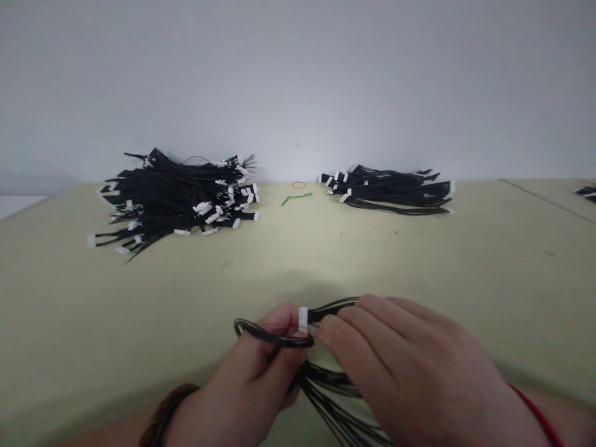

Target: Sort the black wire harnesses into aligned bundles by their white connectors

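Observation:
A black cable bundle [326,377] with a white connector [303,319] is held between my hands near the table's front edge. My left hand [261,366] pinches it below the connector, and a loop of the cable curves over the thumb and fingers. My right hand [410,360] has its fingers closed over the wires to the right of the connector. Loose wires run down to the right, partly behind my right hand. Its fingertips sit close to the connector, and the palm side is hidden.
A large pile of black cables [162,192] with white connectors lies at the back left. A smaller pile [395,189] is at the back right. Between them are an orange ring [298,185] and a green strip [297,197]. More cable [587,193] shows at the right edge.

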Motion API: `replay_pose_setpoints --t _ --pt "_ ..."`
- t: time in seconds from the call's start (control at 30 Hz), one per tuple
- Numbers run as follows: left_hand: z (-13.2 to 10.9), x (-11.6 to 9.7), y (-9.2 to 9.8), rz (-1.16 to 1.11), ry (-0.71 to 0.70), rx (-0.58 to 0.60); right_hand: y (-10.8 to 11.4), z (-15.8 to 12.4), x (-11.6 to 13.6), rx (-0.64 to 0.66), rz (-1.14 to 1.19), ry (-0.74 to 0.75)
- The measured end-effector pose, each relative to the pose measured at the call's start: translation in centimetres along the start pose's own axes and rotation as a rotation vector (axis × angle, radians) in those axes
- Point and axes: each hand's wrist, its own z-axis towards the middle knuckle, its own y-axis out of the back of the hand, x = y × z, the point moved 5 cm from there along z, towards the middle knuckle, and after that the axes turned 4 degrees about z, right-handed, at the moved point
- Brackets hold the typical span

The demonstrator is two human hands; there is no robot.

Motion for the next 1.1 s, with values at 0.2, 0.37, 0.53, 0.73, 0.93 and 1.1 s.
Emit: replay_pose_setpoints --t 0.2,0.37,0.53,0.73,0.93,1.1 --pt "0.5 0.5 1.0 -0.097 0.107 -0.147 1.3 -2.7 -1.5 0.083 -0.02 -0.031" --pt "0.6 0.3 1.1 -0.068 0.073 -0.149 -2.7 -2.5 -0.3 0.356 0.113 -0.119" --pt "0.7 0.4 0.9 0.005 0.053 -0.131 -3.9 -0.9 0.4 0.334 0.199 -0.125" --pt "0.6 0.2 0.8 0.007 0.045 -0.125 -3.1 -1.1 -0.2 0.362 0.157 -0.155" --pt "0.7 0.0 0.6 -0.022 0.044 -0.128 -0.8 -1.1 -3.9 0.572 0.782 -0.38" --pt "0.5 0.4 0.8 -0.06 0.107 -0.157 0.9 -0.9 -9.3 0.46 1.471 -0.378"
